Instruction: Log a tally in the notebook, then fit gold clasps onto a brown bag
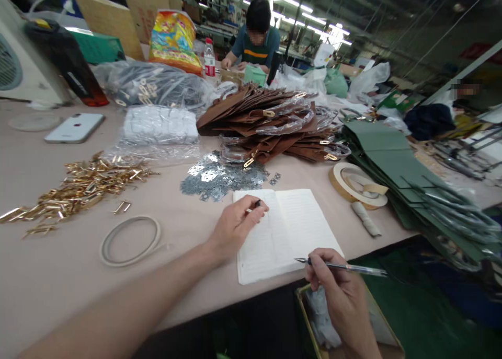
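An open lined notebook [282, 234] lies at the table's front edge. My left hand [233, 228] rests on its left page, with the fingertips pinching a small dark object [257, 204], perhaps a pen cap. My right hand [333, 286] holds a clear ballpoint pen [341, 267] near the notebook's lower right corner. The pen's tip points left and sits just above the right page, and I cannot tell whether it touches the paper.
On the pale table lie brass fittings [84, 186], grey metal pieces [219, 177], stacked brown straps [266, 124], green panels [400, 176], a tape roll [355, 184] and a phone [74, 127]. A co-worker [254, 43] works across the table. A bin [349, 322] stands below my right hand.
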`<state>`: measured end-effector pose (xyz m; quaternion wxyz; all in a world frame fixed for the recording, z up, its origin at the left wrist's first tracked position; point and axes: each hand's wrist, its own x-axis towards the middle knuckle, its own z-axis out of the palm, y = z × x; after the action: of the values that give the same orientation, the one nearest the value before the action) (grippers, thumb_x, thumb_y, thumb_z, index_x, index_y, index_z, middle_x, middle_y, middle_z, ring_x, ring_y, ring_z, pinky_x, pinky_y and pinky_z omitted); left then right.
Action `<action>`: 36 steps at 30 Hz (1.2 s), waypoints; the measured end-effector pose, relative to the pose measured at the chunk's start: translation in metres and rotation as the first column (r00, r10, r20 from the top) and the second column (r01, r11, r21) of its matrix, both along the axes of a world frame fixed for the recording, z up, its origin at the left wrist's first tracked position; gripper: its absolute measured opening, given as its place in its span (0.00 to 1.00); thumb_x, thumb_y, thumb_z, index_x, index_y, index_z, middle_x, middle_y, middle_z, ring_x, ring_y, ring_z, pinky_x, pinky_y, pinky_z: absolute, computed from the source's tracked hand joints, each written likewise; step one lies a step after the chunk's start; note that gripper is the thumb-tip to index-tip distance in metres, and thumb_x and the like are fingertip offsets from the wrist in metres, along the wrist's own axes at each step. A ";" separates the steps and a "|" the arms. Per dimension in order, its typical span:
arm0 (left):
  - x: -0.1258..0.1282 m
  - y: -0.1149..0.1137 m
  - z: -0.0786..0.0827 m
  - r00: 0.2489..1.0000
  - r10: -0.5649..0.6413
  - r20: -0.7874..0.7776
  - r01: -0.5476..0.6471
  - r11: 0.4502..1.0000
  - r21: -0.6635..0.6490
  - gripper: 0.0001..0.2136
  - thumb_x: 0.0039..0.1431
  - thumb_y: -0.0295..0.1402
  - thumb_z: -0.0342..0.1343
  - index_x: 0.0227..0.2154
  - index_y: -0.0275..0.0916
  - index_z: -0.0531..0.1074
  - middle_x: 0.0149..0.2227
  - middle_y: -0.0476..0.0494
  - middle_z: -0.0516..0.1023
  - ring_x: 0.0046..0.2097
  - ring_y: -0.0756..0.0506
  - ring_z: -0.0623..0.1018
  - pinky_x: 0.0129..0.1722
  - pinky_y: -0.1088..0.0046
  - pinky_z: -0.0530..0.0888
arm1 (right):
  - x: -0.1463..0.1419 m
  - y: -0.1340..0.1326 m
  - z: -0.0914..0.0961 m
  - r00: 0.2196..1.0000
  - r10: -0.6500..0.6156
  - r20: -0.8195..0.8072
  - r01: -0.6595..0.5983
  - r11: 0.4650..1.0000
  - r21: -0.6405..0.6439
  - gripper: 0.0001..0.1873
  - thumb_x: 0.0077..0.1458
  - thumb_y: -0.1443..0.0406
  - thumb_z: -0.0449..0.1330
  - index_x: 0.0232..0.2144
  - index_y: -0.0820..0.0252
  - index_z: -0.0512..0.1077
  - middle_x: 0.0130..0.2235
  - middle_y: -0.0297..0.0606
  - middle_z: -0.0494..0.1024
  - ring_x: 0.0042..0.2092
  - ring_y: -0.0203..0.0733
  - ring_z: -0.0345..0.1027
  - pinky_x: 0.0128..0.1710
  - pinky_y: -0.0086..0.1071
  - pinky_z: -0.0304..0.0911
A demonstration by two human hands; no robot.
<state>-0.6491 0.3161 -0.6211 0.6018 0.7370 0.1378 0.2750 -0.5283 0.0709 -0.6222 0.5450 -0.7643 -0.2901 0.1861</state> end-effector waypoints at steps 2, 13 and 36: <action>-0.001 -0.005 0.003 0.989 -0.093 -0.115 0.109 0.985 0.135 0.13 0.75 0.42 0.50 0.45 0.39 0.75 0.42 0.43 0.80 0.43 0.43 0.79 0.45 0.65 0.74 | -0.004 0.006 -0.001 0.995 0.100 0.009 -0.100 0.993 -0.060 0.19 0.70 0.48 0.60 0.37 0.57 0.74 0.28 0.33 0.75 0.28 0.38 0.67 0.29 0.29 0.63; 0.007 -0.001 -0.006 0.934 0.048 -0.355 0.095 0.922 0.375 0.09 0.76 0.36 0.48 0.42 0.40 0.70 0.41 0.44 0.80 0.43 0.41 0.79 0.43 0.65 0.70 | -0.010 0.020 -0.021 0.970 0.173 0.173 -0.148 0.978 -0.148 0.18 0.69 0.51 0.60 0.34 0.56 0.75 0.27 0.31 0.72 0.28 0.39 0.66 0.30 0.30 0.61; -0.001 -0.006 0.001 0.904 0.059 -0.423 0.220 0.785 0.579 0.10 0.76 0.36 0.46 0.46 0.39 0.71 0.43 0.41 0.81 0.43 0.40 0.80 0.42 0.63 0.73 | 0.001 0.030 -0.026 0.914 0.202 0.352 -0.131 0.968 -0.215 0.18 0.73 0.55 0.55 0.31 0.54 0.72 0.28 0.33 0.72 0.30 0.41 0.69 0.31 0.32 0.61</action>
<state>-0.6499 0.3102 -0.6198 0.2966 0.9387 0.1344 0.1134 -0.5270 0.1004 -0.6484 0.3883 -0.8057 -0.4333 0.1107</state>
